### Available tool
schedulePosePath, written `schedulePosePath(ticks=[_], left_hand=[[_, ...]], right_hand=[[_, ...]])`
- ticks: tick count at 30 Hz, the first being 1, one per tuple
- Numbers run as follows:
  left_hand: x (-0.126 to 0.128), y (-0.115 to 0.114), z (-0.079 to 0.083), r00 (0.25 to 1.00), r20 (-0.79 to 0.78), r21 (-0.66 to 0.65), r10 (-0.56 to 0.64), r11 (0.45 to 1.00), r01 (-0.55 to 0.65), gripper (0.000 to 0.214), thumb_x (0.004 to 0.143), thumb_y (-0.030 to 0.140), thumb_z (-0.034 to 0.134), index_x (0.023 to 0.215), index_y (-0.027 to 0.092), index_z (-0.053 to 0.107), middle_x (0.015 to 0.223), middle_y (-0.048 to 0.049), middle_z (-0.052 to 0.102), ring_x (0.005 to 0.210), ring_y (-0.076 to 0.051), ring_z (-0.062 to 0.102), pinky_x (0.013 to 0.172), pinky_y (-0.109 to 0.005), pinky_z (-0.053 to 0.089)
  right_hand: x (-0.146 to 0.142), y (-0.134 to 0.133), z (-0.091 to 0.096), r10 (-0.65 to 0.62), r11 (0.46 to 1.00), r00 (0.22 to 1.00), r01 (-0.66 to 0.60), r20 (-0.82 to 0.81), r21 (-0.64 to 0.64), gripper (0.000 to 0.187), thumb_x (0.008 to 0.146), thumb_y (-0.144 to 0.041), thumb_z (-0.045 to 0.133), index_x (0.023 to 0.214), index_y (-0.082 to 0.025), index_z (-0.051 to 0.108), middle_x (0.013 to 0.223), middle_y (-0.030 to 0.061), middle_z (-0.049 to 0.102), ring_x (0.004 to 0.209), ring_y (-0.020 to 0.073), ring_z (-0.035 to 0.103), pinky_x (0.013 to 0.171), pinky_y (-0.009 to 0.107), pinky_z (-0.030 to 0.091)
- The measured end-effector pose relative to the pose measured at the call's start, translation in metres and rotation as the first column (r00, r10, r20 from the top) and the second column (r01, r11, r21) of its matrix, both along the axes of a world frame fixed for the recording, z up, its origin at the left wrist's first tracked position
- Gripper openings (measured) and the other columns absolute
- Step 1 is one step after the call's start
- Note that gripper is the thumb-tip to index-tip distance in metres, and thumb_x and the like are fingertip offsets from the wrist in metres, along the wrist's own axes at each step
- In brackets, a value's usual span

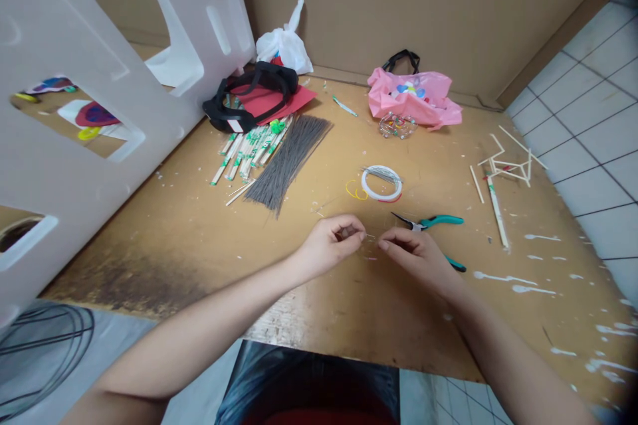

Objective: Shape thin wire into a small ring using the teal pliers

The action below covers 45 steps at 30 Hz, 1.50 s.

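A short length of thin wire (370, 236) shows between my two hands, above the front middle of the wooden table. My left hand (339, 239) is closed, thumb and fingertips pinching one side of the wire. Facing it, my right hand (413, 252) is pinched at the other side; the exact hold at its fingertips is too fine to make out. Teal-handled pliers (441, 220) lie partly under and behind my right hand. Just beyond the hands rests a white ring-shaped coil (381, 183) with grey wire pieces across it and yellow wire (355, 191) beside it.
Grey wires (289, 163) lie bundled left of centre beside wrapped chopsticks (252, 153) and a black head strap (254, 98). Behind stand a white bag (285, 50) and a pink bag (413, 96) near a beaded wire piece (397, 125). A stick frame (509, 165) is right; a white plastic panel (194, 20) borders the left.
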<state>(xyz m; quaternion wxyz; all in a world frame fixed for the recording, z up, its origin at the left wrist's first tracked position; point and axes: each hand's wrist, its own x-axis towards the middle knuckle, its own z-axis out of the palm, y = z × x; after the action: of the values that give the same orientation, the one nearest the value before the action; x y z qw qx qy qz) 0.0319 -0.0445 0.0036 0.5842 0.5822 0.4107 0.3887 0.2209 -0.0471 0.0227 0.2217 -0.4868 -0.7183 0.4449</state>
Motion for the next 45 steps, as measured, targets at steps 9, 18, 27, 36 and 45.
schedulePosePath(ticks=[9,18,27,36,45], left_hand=[[-0.003,0.0,-0.006,0.986,-0.167,0.216,-0.017,0.975,0.053,0.007,0.073,0.015,0.052,0.067,0.015,0.054,0.059,0.0044,0.043,0.055,-0.007,0.037,0.053,-0.02,0.029],[-0.006,0.001,-0.004,0.977,-0.208,0.249,-0.035,0.964,0.088,0.008,0.073,0.012,0.05,0.067,0.015,0.054,0.059,0.0046,0.043,0.056,-0.007,0.038,0.054,-0.02,0.029],[-0.006,0.007,0.006,0.991,0.134,-0.227,-0.007,0.973,0.038,0.021,0.073,0.034,0.062,0.069,0.014,0.057,0.066,0.0017,0.054,0.059,-0.008,0.045,0.059,-0.022,0.034],[-0.002,0.009,-0.002,0.862,0.464,-0.488,0.203,0.871,0.058,0.017,0.067,0.028,0.07,0.067,0.012,0.065,0.068,-0.002,0.064,0.069,-0.01,0.057,0.073,-0.025,0.039],[0.001,0.006,-0.006,0.835,0.491,-0.513,0.249,0.857,0.046,0.014,0.072,0.025,0.066,0.067,0.012,0.067,0.071,-0.0034,0.066,0.07,-0.011,0.058,0.073,-0.025,0.04]], right_hand=[[-0.003,-0.001,0.0,-0.002,1.0,0.999,0.001,0.054,0.018,0.02,0.082,-0.027,0.048,0.069,-0.017,0.059,0.063,-0.0006,0.06,0.06,0.012,0.052,0.056,0.023,0.038],[-0.003,-0.001,-0.002,-0.01,1.0,0.999,0.009,0.041,0.007,0.019,0.083,-0.03,0.048,0.074,-0.018,0.059,0.065,0.0002,0.061,0.062,0.013,0.054,0.056,0.024,0.039],[-0.001,-0.001,-0.003,-0.058,0.995,0.996,0.053,-0.061,-0.079,0.023,0.087,-0.035,0.046,0.097,-0.019,0.059,0.058,-0.0034,0.051,0.05,0.0096,0.047,0.047,0.023,0.036],[-0.005,-0.001,-0.015,-0.099,0.989,0.979,0.076,-0.179,-0.129,0.025,0.087,-0.037,0.045,0.1,-0.017,0.054,0.054,-0.0066,0.045,0.043,0.0066,0.04,0.042,0.021,0.032],[-0.011,-0.005,-0.015,-0.117,0.989,0.981,0.101,-0.156,-0.106,0.025,0.087,-0.036,0.046,0.099,-0.016,0.055,0.056,-0.0045,0.052,0.042,0.007,0.043,0.042,0.021,0.035]])
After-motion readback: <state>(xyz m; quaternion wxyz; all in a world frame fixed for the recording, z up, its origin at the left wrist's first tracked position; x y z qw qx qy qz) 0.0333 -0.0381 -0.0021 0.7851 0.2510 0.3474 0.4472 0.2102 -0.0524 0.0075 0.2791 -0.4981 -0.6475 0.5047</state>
